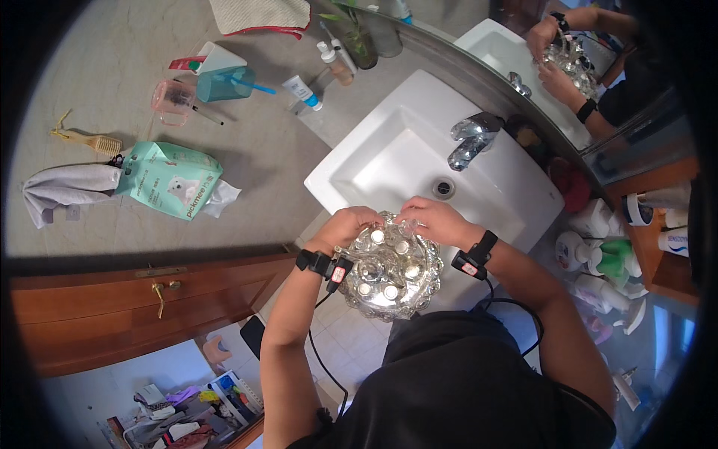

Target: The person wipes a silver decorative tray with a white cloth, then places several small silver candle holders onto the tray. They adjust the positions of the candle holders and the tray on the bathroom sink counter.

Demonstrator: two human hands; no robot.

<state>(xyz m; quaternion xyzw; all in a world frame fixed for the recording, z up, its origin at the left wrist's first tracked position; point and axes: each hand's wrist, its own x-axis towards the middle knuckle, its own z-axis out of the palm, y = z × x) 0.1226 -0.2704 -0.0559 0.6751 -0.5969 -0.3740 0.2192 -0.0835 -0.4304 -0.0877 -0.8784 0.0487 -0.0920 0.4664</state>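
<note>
A round, ornate glass tray (432,280) with a scalloped rim spans the space between the sink's front edge and my body. Several small glasses and a larger clear glass vessel (371,269) stand on it. The fingers of my left hand (356,220) curl at the tray's far left, by a glass; whether they grip the glass or the rim is hidden. With my right hand (435,220) I hold a small clear glass (410,226) at the tray's far side. Both wrists wear black straps with small cabled devices.
Beyond the tray is a white washbasin (364,163) with a chrome faucet (474,137). A mirror curves behind it. Bottles (572,250) crowd the right side. Cups (224,84), a tube (303,92) and a green tissue pack (174,179) are at left, above a wooden door (224,292).
</note>
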